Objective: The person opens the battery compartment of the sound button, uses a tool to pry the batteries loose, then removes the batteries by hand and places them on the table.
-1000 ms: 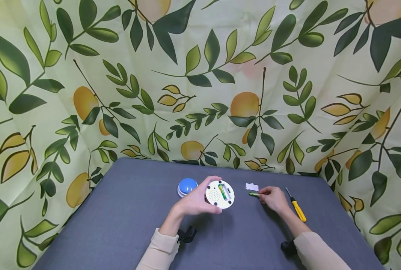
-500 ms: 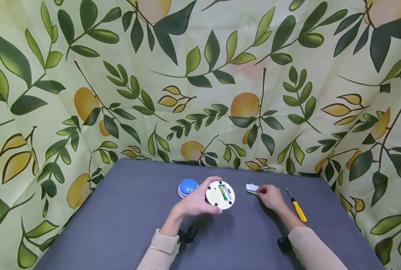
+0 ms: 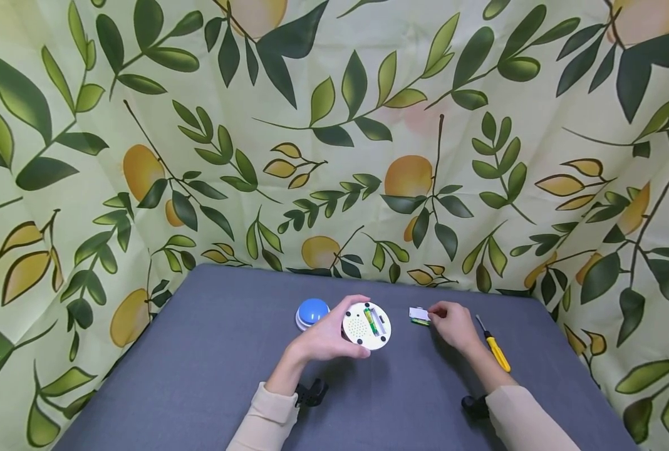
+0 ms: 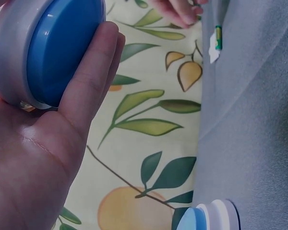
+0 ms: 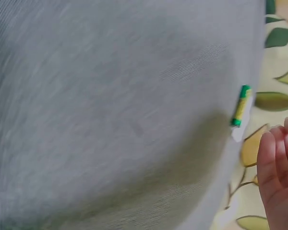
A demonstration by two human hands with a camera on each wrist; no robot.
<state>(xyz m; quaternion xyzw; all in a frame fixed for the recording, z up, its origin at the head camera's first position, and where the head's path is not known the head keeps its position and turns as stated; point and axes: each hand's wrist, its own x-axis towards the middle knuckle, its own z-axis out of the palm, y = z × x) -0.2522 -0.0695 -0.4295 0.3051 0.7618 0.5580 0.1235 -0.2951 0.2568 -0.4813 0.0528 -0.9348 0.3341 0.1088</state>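
Note:
My left hand (image 3: 326,332) grips a round push button (image 3: 357,332) by its rim, fingers on top and thumb below. Its white underside faces me, with small holes and a battery compartment where one green battery (image 3: 371,321) lies beside a bare slot. The button's blue dome (image 4: 62,52) shows in the left wrist view. On the table, a loose green battery (image 5: 241,105) lies along the near edge of a white battery cover (image 3: 418,313). Just right of them my right hand (image 3: 453,326) hovers with bent fingers, nothing visible between them.
A second blue-domed push button (image 3: 313,311) stands on the grey table (image 3: 199,363), left of my left hand. A screwdriver with a yellow handle (image 3: 498,354) lies right of my right hand. Leaf-patterned cloth (image 3: 334,156) hangs behind the table.
My right hand has set the green battery down against the white cover and let it go, then risen slightly away. My left hand has kept the button in place.

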